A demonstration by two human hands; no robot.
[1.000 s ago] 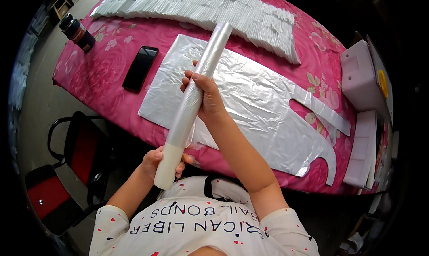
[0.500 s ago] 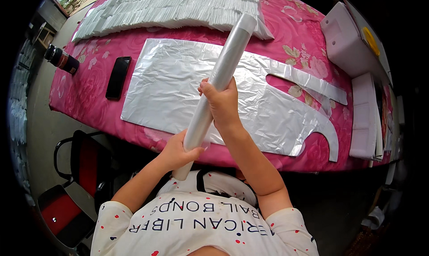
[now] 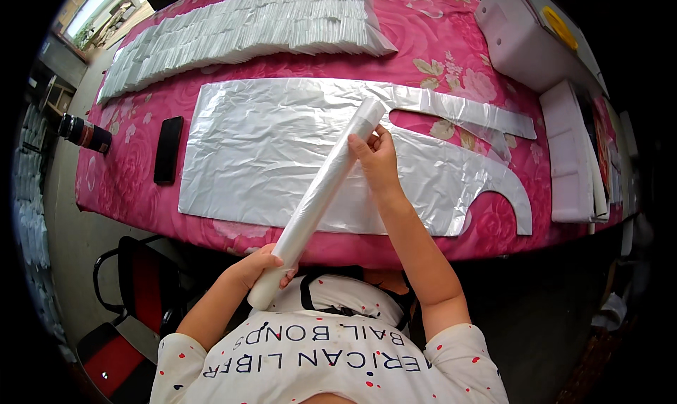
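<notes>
A long roll of translucent whitish plastic [image 3: 315, 203] slants across in front of me, its lower end near my waist and its upper end over the table. My left hand [image 3: 262, 266] is wrapped round its lower part. Close to the top end, my right hand [image 3: 375, 158] grips it between thumb and fingers. Beneath the roll, a large silvery-white plastic sheet [image 3: 247, 146] lies flat and wrinkled on the table. Two curved cut-outs shape its right end into straps. Whether it is one layer or several, I cannot tell.
Folded white plastic pieces [image 3: 233, 30] line the far edge of the pink flowered tablecloth [image 3: 451, 58]. A black phone [image 3: 168, 150] and a dark bottle [image 3: 86, 134] are at left. White foam boxes [image 3: 518, 33] stand at right. Red-and-black chairs [image 3: 141, 284] are below left.
The roll's upper end has come down and toward me. My right hand has slid up near that end, while my left hand has moved lower and left. The view has shifted slightly.
</notes>
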